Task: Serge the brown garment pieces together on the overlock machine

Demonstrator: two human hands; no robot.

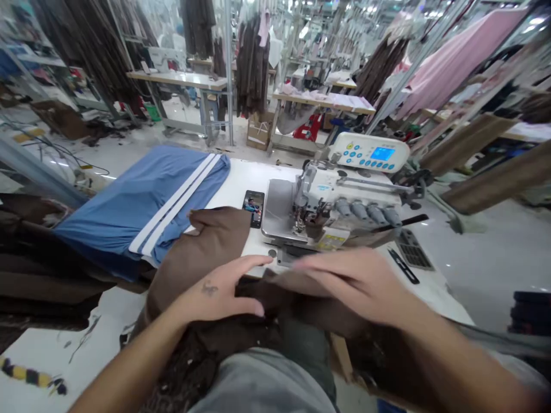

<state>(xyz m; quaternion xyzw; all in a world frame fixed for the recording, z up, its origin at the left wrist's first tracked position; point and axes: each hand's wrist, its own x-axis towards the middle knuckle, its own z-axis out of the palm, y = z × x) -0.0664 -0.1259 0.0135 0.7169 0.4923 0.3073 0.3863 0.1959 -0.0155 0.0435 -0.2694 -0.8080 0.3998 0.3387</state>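
Observation:
Dark brown fabric spreads over the front of the white table and down across my lap. My left hand lies on it, thumb and forefinger stretched wide apart; its other fingers are out of sight. Slightly blurred, my right hand has its fingers closed over an edge of the same fabric, with the thumb hidden. Just beyond both hands stands an overlock sewing machine with a lit blue display. No fabric shows under its needle area.
A phone lies left of the machine's metal plate. Blue fabric with white stripes covers the table's left end. Black thread snips lie at the right. More brown cloth hangs at the far left. Worktables and hanging garments stand behind.

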